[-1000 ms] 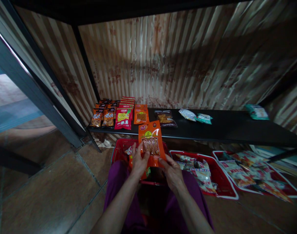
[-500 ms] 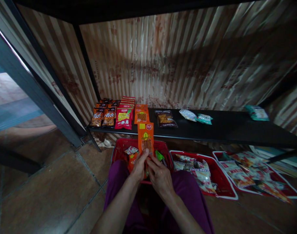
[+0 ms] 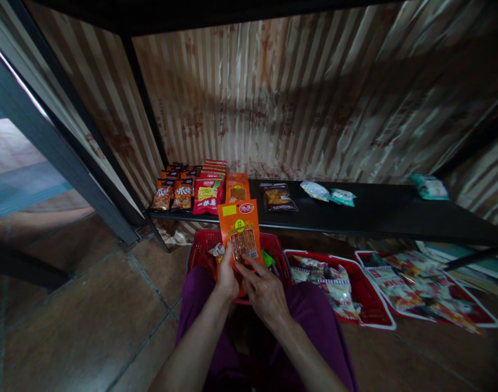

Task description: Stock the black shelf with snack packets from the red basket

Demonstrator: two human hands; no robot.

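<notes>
An orange snack packet (image 3: 241,226) with a clear window is held up over the red basket (image 3: 198,245) between my knees. My left hand (image 3: 228,276) grips its lower left edge, thumb on the front. The fingers of my right hand (image 3: 267,291) lie across the packet's lower right front, partly bent; what is behind them is hidden. Beyond it, a similar orange packet (image 3: 237,186) stands on the black shelf (image 3: 314,220), next to red snack bags (image 3: 208,195) and small black-and-orange bags (image 3: 182,193).
A dark brown snack bag (image 3: 277,197) and teal-and-white packets (image 3: 342,197) lie along the shelf. Two more red baskets, a middle one (image 3: 374,305) and a right one (image 3: 488,316), hold white packets on the tiled floor. A metal post (image 3: 73,141) rises at left.
The orange packet has turned more face-on and come slightly closer, showing more of its window. My left hand has shifted to its left edge, and my right fingers have spread over its front.
</notes>
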